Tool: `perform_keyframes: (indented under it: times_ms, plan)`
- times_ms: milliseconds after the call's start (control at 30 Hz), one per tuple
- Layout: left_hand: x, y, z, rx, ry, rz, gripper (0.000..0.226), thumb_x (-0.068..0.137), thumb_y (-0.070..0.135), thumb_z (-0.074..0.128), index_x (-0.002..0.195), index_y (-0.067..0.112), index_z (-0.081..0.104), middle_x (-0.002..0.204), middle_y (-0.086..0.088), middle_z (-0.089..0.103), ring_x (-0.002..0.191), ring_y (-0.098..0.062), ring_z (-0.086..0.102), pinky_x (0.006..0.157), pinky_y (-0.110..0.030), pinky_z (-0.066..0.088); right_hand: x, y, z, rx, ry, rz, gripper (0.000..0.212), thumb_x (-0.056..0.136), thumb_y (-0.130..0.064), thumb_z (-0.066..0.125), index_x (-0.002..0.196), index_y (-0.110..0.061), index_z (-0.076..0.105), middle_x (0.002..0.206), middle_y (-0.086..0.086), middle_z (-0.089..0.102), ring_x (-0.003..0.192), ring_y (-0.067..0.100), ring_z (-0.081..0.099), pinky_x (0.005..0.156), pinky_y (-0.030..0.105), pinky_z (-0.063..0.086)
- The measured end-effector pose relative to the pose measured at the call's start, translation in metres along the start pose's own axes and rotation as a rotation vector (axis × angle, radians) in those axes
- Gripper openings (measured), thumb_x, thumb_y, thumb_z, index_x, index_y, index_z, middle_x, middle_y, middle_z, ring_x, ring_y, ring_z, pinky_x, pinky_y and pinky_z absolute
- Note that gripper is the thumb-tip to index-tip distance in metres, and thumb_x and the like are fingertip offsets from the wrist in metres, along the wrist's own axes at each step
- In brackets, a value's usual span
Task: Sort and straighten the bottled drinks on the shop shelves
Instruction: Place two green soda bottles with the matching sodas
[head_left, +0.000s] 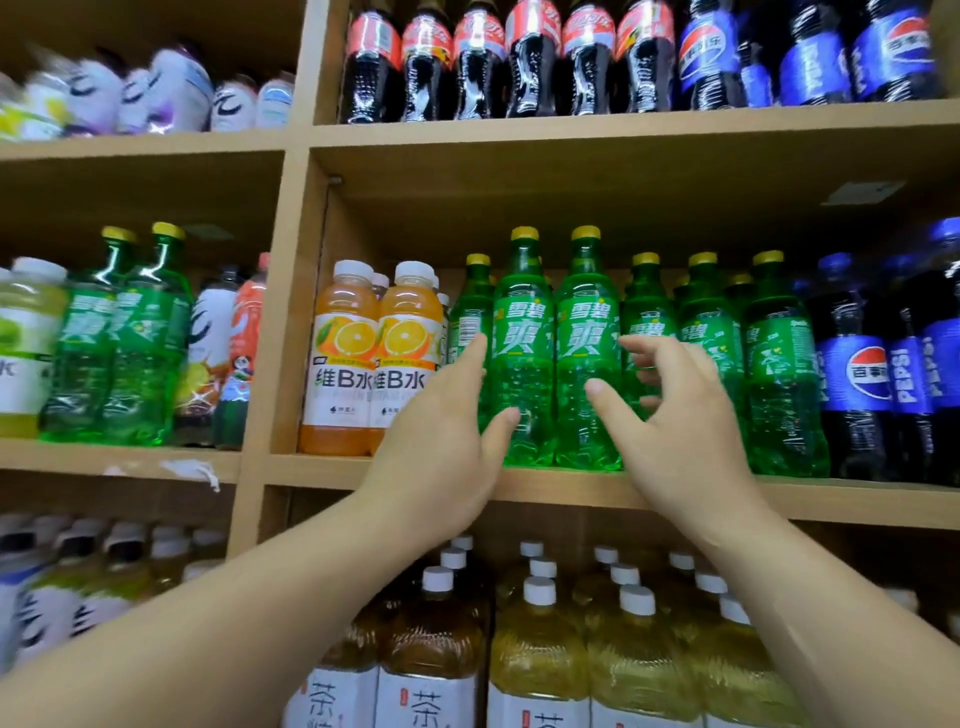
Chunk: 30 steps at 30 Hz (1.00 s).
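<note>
Far left of the frame, middle shelf: pale bottle with lime label (23, 343), then two tall green bottles (122, 338), blurred. Left of centre, beyond the wooden upright (283, 312): two orange vitamin-water bottles (371, 358) standing upright, labels facing out. At centre, left hand (447, 415) spread open, fingers extended, thumb resting against the lower body of the left tall green soda bottle (522, 348), fingertips reaching between it and a shorter green bottle (470, 312) behind; nothing clasped. Just right, the second tall green soda bottle (587, 343), upright at the front edge of the middle shelf (857, 501), touching its twin. Right of centre, right hand (675, 410) open, fingers curled loosely, thumb near that bottle's lower half, holding nothing. Further right, shorter green bottles (779, 353) in a row, then blue-labelled cola bottles (862, 374) at the right edge.
</note>
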<state>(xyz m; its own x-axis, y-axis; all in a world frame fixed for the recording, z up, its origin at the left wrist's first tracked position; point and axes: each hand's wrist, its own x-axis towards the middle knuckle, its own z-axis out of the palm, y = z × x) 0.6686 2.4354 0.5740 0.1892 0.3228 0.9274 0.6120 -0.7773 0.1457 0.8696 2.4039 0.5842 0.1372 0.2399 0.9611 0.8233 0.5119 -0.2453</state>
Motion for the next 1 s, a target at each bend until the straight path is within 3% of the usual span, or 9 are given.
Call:
perform_keyframes:
  times_ms: [167, 267, 433, 567, 700, 1000]
  plan:
    - [-0.022, -0.03, -0.056, 0.2, 0.025, 0.154, 0.057, 0.091, 0.048, 0.06, 0.142, 0.022, 0.053, 0.131, 0.004, 0.061, 0.12, -0.013, 0.055, 0.1, -0.032, 0.047, -0.018, -0.055, 0.036, 0.136, -0.032, -0.177, 0.033, 0.094, -0.04, 0.065, 0.122, -0.023, 0.062, 0.111, -0.009, 0.054, 0.105, 0.008, 0.053, 0.088, 0.032, 0.05]
    - [-0.028, -0.06, -0.094, 0.245, 0.04, 0.105, 0.052, 0.09, 0.049, 0.06, 0.134, 0.023, 0.058, 0.124, 0.005, 0.063, 0.111, -0.013, 0.057, 0.095, -0.034, 0.049, -0.018, -0.096, 0.061, 0.189, -0.098, -0.218, 0.031, 0.088, -0.045, 0.061, 0.114, -0.028, 0.062, 0.106, -0.01, 0.055, 0.097, 0.007, 0.056, 0.08, 0.021, 0.047]
    - [-0.035, -0.131, -0.159, 0.316, 0.129, 0.005, 0.046, 0.092, 0.037, 0.071, 0.132, 0.019, 0.06, 0.12, 0.004, 0.063, 0.109, -0.013, 0.057, 0.094, -0.03, 0.046, -0.014, -0.146, 0.116, 0.278, -0.154, -0.203, 0.025, 0.092, -0.039, 0.071, 0.112, -0.027, 0.064, 0.109, -0.008, 0.058, 0.099, 0.009, 0.058, 0.083, 0.026, 0.049]
    - [-0.039, -0.197, -0.206, 0.314, 0.142, -0.084, 0.052, 0.09, 0.036, 0.072, 0.135, 0.016, 0.057, 0.119, 0.005, 0.058, 0.112, -0.014, 0.055, 0.094, -0.026, 0.04, -0.016, -0.185, 0.173, 0.299, -0.187, -0.187, 0.022, 0.092, -0.035, 0.073, 0.11, -0.027, 0.063, 0.107, -0.009, 0.06, 0.096, 0.004, 0.058, 0.079, 0.015, 0.044]
    - [-0.031, -0.261, -0.244, 0.348, 0.121, -0.115, 0.056, 0.089, 0.036, 0.073, 0.137, 0.015, 0.055, 0.121, 0.0, 0.058, 0.112, -0.02, 0.055, 0.092, -0.03, 0.039, -0.013, -0.226, 0.229, 0.276, -0.213, -0.136, 0.023, 0.091, -0.039, 0.073, 0.109, -0.029, 0.062, 0.106, -0.007, 0.06, 0.093, 0.006, 0.06, 0.076, 0.018, 0.045]
    - [-0.013, -0.353, -0.264, 0.383, 0.002, -0.04, 0.067, 0.085, 0.043, 0.075, 0.139, 0.012, 0.051, 0.133, -0.009, 0.055, 0.126, -0.03, 0.051, 0.106, -0.045, 0.044, -0.011, -0.28, 0.31, 0.084, -0.269, 0.059, 0.046, 0.09, -0.048, 0.072, 0.126, -0.024, 0.058, 0.117, -0.002, 0.058, 0.103, 0.017, 0.06, 0.092, 0.038, 0.052]
